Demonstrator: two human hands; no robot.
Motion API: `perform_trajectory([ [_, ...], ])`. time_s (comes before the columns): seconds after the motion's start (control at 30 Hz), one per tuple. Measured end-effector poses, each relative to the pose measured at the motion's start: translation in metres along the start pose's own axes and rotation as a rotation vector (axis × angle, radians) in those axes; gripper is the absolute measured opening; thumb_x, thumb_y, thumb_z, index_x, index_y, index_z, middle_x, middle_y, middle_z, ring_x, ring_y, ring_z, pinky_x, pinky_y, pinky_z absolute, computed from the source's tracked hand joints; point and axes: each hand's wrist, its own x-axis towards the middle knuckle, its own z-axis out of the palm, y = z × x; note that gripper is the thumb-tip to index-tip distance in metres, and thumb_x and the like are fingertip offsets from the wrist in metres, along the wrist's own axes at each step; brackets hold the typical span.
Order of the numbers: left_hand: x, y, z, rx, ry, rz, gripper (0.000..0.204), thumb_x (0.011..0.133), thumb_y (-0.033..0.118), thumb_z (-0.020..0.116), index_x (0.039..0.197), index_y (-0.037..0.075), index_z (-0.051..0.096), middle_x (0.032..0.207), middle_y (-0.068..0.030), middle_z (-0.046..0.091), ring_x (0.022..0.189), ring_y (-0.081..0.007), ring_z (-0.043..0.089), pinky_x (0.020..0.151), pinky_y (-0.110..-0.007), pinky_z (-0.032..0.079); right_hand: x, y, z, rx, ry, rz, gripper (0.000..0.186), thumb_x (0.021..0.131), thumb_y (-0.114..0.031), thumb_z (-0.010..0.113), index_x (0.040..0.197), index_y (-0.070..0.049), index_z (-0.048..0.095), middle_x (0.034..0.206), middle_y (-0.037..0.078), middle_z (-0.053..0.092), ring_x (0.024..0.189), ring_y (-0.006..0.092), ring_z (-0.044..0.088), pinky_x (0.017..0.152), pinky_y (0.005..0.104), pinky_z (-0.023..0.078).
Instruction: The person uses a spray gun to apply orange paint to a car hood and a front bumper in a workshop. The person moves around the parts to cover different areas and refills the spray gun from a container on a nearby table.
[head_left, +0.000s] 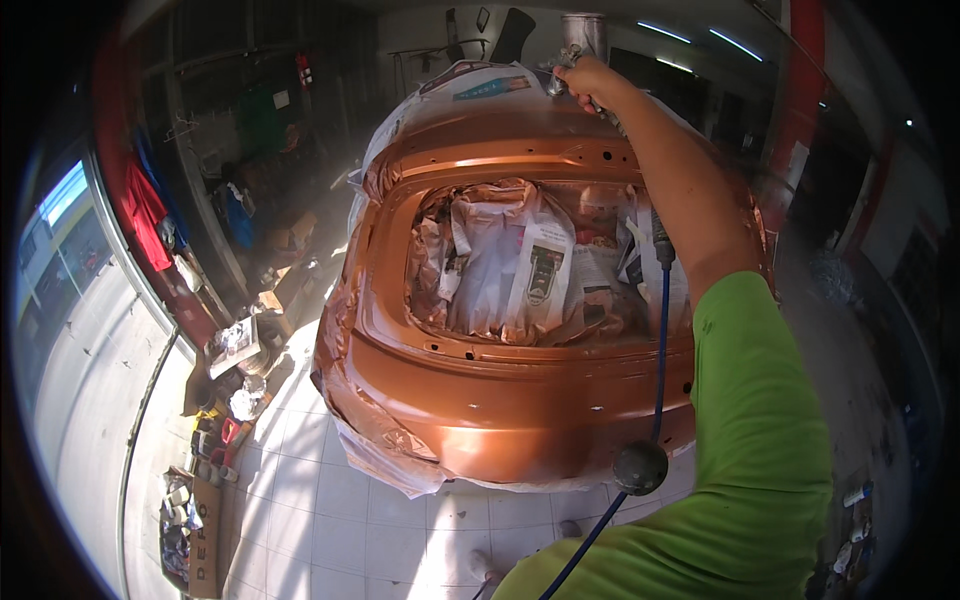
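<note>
My right hand (592, 85) is shut on a metal spray gun (560, 78), with a silver cup (585, 35) at its top, held over the far part of a copper-orange car body (520, 395). Crumpled masking paper (500, 260) fills the opening in the body, and more paper (470, 85) covers its far part, partly coated orange along the edges. A blue hose (663, 340) with a black round fitting (640, 467) runs from under my right arm toward the lower edge. My left hand is not in view.
Cardboard boxes (200, 530) and assorted containers line the left side beside a sunlit doorway (100, 380). Red and blue garments (145, 215) hang there. A red pillar (805, 80) stands at the back right, and small items lie at the lower right. Pale floor tiles (390, 520) surround the car.
</note>
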Motion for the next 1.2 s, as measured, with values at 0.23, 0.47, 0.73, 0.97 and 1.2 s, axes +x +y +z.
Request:
perform_trajectory([
  [0.23, 0.105, -0.008, 0.036, -0.012, -0.113, -0.053, 0.066, 0.092, 0.017, 0.074, 0.146, -0.01, 0.047, 0.068, -0.0077, 0.067, 0.055, -0.0154, 0.063, 0.055, -0.029, 0.051, -0.015, 0.123, -0.139, -0.067, 0.104, 0.094, 0.054, 0.103, -0.039, 0.06, 0.073, 0.005, 0.056, 0.052, 0.007, 0.044, 0.036, 0.0202, 0.044, 0.033, 0.0392, 0.037],
  [0.47, 0.186, -0.022, 0.078, -0.026, -0.165, -0.071, 0.068, 0.093, 0.018, 0.074, 0.147, -0.01, 0.045, 0.069, -0.0087, 0.068, 0.056, -0.0161, 0.064, 0.055, -0.03, 0.052, -0.008, 0.237, -0.254, -0.053, 0.144, 0.11, 0.05, 0.103, -0.038, 0.06, 0.08, 0.005, 0.057, 0.056, 0.006, 0.046, 0.039, 0.0179, 0.043, 0.035, 0.0365, 0.038],
  [0.73, 0.242, -0.031, 0.117, -0.038, -0.163, -0.094, 0.071, 0.093, 0.02, 0.074, 0.149, -0.01, 0.043, 0.07, -0.0097, 0.069, 0.057, -0.017, 0.066, 0.056, -0.03, 0.053, -0.022, 0.346, -0.343, -0.003, 0.343, 0.27, 0.031, 0.102, -0.029, 0.063, 0.099, 0.001, 0.06, 0.061, 0.006, 0.049, 0.041, 0.016, 0.043, 0.034, 0.0368, 0.035],
  [0.97, 0.246, -0.041, 0.13, -0.075, -0.198, -0.087, 0.073, 0.094, 0.021, 0.074, 0.15, -0.01, 0.041, 0.071, -0.0107, 0.07, 0.057, -0.0178, 0.068, 0.056, -0.03, 0.054, -0.028, 0.457, -0.411, -0.297, 0.726, 0.267, 0.053, 0.098, -0.031, 0.065, 0.133, 0.002, 0.043, 0.081, 0.017, 0.065, 0.056, 0.0232, 0.061, 0.041, 0.0425, 0.043],
  [1.2, 0.23, -0.033, 0.146, -0.031, -0.17, -0.064, 0.076, 0.093, 0.024, 0.076, 0.151, -0.011, 0.04, 0.072, -0.0116, 0.071, 0.057, -0.018, 0.069, 0.057, -0.03, 0.055, -0.034, 0.383, -0.357, -0.13, 0.516, 0.257, 0.055, 0.099, -0.03, 0.063, 0.134, 0.006, 0.038, 0.09, 0.02, 0.068, 0.056, 0.0215, 0.06, 0.044, 0.0423, 0.044],
])
